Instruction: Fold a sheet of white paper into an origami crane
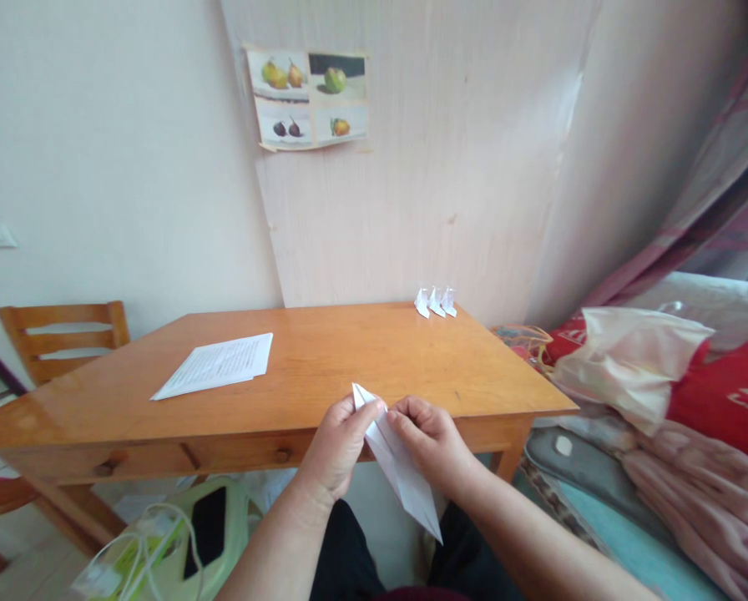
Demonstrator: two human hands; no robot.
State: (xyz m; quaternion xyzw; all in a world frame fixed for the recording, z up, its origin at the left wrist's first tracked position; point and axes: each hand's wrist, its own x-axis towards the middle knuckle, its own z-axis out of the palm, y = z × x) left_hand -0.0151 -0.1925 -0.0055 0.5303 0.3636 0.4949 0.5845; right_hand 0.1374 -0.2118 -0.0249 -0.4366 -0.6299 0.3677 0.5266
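— Pale wall with a fruit poster [308, 96], and an orange-brown wooden table [361, 359] below it. What do the hands hold?
— Both are on one white paper folded into a long pointed shape [411, 492], in the air just before the table edge. I see the left hand [340, 438] pinching the upper tip, and the right hand [433, 442] curled tight on the fold beside it.
— How far is the folding?
— Partly done, I judge. Three small white folded paper figures [435, 302] stand at the far edge, and a stack of flat printed sheets [217, 366] lies unfolded.

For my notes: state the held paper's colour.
The paper is white, clearest in the head view.
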